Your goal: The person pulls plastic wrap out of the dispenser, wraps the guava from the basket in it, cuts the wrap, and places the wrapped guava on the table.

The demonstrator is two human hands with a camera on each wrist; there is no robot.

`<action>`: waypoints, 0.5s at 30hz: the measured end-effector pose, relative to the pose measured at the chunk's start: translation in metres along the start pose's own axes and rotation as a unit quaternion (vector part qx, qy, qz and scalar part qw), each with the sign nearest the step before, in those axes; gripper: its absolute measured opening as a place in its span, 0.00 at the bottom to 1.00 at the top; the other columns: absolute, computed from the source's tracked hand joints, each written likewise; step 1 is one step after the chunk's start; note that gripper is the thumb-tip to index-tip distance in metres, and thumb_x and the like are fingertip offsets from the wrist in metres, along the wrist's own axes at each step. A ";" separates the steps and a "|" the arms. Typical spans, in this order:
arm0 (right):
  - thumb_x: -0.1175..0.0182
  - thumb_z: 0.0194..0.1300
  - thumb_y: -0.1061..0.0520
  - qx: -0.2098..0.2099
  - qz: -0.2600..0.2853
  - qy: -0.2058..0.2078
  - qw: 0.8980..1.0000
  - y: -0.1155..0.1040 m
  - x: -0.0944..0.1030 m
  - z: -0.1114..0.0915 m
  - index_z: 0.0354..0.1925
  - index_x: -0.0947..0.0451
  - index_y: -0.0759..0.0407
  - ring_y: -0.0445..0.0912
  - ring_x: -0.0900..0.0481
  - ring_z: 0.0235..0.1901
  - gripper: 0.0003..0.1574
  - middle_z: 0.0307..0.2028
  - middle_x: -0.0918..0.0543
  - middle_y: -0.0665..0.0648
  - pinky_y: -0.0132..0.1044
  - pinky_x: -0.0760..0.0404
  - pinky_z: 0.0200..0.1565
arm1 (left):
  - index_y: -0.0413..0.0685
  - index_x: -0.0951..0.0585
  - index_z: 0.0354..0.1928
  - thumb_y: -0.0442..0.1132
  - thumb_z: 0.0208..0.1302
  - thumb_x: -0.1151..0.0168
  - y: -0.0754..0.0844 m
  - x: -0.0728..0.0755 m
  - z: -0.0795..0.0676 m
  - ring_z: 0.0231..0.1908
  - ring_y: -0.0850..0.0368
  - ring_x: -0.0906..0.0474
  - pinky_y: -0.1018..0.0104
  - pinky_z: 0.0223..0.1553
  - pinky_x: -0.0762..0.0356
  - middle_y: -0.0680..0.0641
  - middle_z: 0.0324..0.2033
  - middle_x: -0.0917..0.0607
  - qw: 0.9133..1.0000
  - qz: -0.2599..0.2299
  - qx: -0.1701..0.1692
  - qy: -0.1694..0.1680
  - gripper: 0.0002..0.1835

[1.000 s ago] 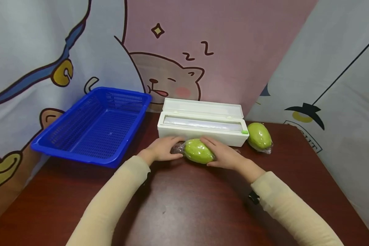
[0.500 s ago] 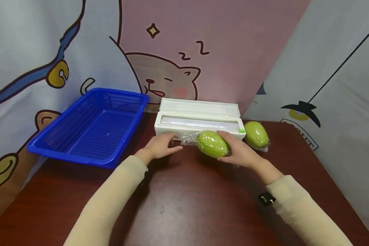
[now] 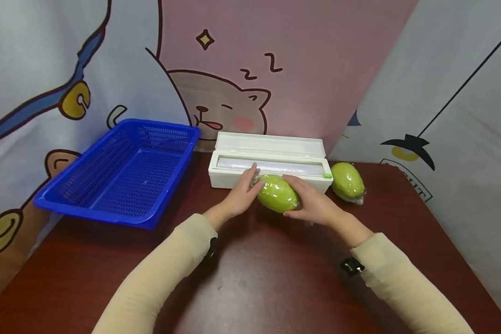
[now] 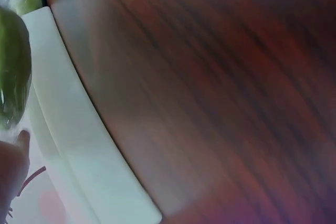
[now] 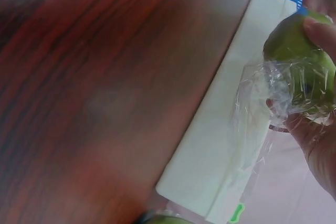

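In the head view, a green mango [image 3: 278, 194] wrapped in clear plastic film is held above the table, just in front of a white cling film box [image 3: 221, 178]. My right hand [image 3: 317, 206] grips its right end, thumb below and fingers over the top. At the other end, my left hand [image 3: 240, 197] has its thumb against the fruit and its fingers behind, by the gathered film. Loose film [image 5: 281, 90] bunches at the right hand's fingertips in the right wrist view. The left wrist view catches only the mango's edge [image 4: 13, 66] and part of a finger.
A second wrapped mango [image 3: 348, 182] lies against the box's right end. To the left stands a blue plastic basket [image 3: 96, 217]. The box lid [image 3: 271, 144] stands raised at the back, near a printed cloth wall. A dark wood table [image 3: 250, 278] lies beneath.
The mango, low in front of the box earlier, was lifted and moved right by my right hand, then back slightly left. My left hand let go, then came up to its left end again.
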State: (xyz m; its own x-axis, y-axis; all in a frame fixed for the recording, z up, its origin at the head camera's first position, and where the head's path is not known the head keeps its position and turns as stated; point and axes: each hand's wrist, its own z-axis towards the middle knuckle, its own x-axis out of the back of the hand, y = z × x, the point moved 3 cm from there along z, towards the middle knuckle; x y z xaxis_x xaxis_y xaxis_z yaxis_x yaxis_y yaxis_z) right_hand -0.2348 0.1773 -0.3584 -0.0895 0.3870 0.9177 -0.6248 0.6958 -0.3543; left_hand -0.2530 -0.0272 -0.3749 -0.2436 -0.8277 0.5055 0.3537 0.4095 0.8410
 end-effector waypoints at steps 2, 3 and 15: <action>0.27 0.47 0.49 0.002 -0.003 0.002 1.000 -0.001 0.001 0.001 0.69 0.47 0.60 0.57 0.31 0.60 0.58 0.64 0.34 0.64 0.53 0.29 0.59 | 0.37 0.52 0.71 0.45 0.73 0.59 0.001 0.001 0.002 0.66 0.43 0.41 0.50 0.67 0.42 0.36 0.63 0.36 0.999 -0.015 -0.005 0.041 0.32; 0.27 0.46 0.50 0.007 -0.004 0.003 1.000 -0.002 0.002 0.001 0.69 0.46 0.61 0.57 0.31 0.60 0.58 0.64 0.34 0.65 0.53 0.30 0.60 | 0.37 0.50 0.71 0.45 0.73 0.59 0.001 0.003 0.002 0.63 0.43 0.38 0.50 0.65 0.38 0.36 0.60 0.34 0.998 -0.023 -0.007 0.062 0.31; 0.27 0.47 0.51 0.005 -0.005 0.025 1.000 -0.001 0.008 0.001 0.70 0.48 0.62 0.59 0.33 0.62 0.59 0.65 0.36 0.65 0.55 0.30 0.60 | 0.35 0.45 0.69 0.51 0.75 0.72 -0.017 0.008 0.000 0.57 0.37 0.28 0.52 0.54 0.25 0.33 0.63 0.33 0.987 -0.122 0.103 -0.007 0.31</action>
State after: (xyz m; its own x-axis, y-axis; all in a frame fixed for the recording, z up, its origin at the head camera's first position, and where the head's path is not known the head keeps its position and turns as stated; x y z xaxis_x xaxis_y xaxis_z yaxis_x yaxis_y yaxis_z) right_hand -0.2357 0.1796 -0.3503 -0.0436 0.4102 0.9110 -0.6331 0.6941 -0.3428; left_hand -0.2615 -0.0411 -0.3853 -0.3114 -0.9065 0.2852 0.0932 0.2696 0.9585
